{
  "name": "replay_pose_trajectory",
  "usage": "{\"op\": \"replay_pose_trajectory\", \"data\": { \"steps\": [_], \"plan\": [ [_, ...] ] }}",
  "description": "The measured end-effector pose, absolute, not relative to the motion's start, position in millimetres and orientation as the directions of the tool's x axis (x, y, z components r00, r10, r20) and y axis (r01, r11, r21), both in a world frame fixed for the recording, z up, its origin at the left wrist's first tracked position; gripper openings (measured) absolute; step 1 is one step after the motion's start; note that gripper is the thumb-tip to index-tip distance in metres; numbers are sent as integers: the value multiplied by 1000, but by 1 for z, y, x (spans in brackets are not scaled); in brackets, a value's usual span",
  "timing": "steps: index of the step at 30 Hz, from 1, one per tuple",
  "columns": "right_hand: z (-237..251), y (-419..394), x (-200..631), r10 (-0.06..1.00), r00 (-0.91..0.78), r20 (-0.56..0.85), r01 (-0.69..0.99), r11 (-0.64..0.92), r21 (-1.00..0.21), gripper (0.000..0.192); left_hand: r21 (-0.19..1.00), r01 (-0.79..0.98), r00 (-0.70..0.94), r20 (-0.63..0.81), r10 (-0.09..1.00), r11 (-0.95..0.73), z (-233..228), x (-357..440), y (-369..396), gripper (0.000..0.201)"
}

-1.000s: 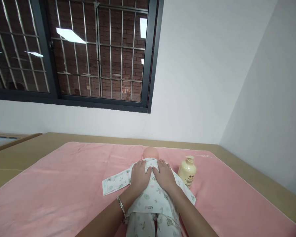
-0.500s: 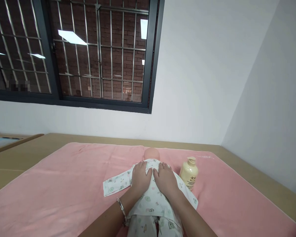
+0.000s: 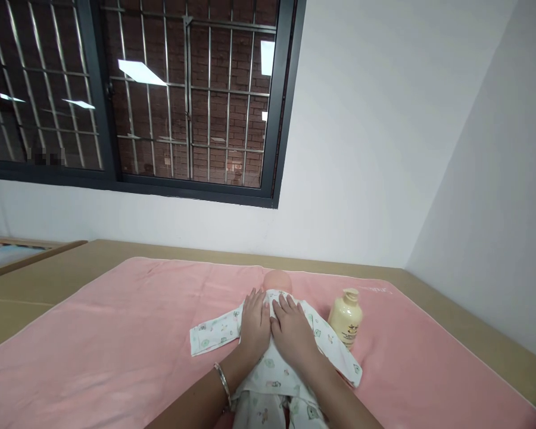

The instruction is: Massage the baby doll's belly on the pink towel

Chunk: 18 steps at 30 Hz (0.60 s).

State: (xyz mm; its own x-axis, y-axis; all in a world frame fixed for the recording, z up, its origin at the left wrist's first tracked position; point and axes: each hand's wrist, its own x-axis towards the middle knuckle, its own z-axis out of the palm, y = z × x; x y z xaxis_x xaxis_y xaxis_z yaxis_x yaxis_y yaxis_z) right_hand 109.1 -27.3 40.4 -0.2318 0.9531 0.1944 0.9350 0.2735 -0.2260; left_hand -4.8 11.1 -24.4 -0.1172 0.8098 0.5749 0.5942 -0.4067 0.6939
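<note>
A baby doll [image 3: 277, 280] in a white patterned top [image 3: 272, 366] and matching trousers [image 3: 259, 411] lies on a pink blanket [image 3: 138, 333], its head away from me. My left hand [image 3: 255, 322] rests flat on the left of the doll's upper back or chest; I cannot tell which side faces up. On the right part of the top lies my right hand [image 3: 292, 328], fingers stretched out. The two hands nearly meet at the thumbs. Both sleeves spread outward. A silver bangle [image 3: 222, 381] circles my left wrist.
A cream pump bottle [image 3: 346, 319] stands on the blanket just beyond the right sleeve. The tan tabletop edge [image 3: 295, 261] borders the blanket, against a white wall [image 3: 361, 149]. A dark-framed window [image 3: 196, 101] with metal bars is at the upper left.
My hands have drawn closer together, the right one sliding inward from the doll's side toward the middle. The view has shifted slightly to the left.
</note>
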Motion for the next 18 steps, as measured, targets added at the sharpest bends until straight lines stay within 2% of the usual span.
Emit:
{"op": "replay_pose_trajectory", "data": {
  "steps": [6, 13, 18],
  "plan": [
    [39, -7, 131, 984, -74, 162, 955, 117, -273, 59, 715, 563, -106, 560, 822, -414, -24, -5, 12, 46],
    [43, -26, 114, 978, -144, 150, 963, 173, -206, 55, 716, 571, -108, 550, 828, -402, -25, -4, 13, 43],
    [48, -22, 125, 992, -78, 100, 965, 101, -243, 62, 722, 571, -87, 525, 846, -390, -21, -5, 13, 42]
  ]
}}
